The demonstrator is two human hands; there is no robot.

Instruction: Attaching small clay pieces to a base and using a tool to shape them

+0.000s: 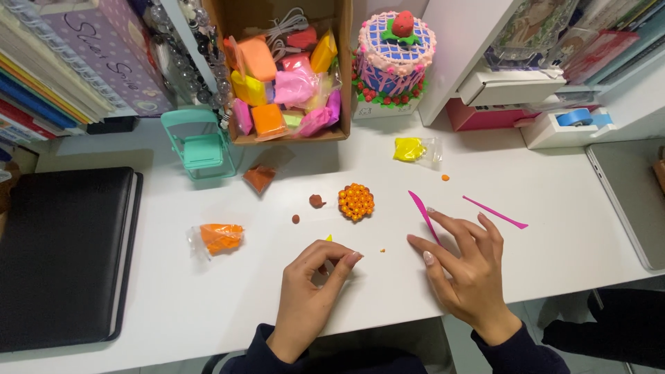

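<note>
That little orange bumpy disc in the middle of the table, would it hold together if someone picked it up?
The orange disc looks built from many small clay balls, so it probably dents or sheds pieces under a squeeze. It likely weighs little. Lying flat, it should slide rather than roll.

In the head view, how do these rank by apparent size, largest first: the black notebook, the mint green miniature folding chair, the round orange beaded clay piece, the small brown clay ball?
1. Black notebook
2. Mint green miniature folding chair
3. Round orange beaded clay piece
4. Small brown clay ball

The differences are plain, so nearness changes nothing.
</note>
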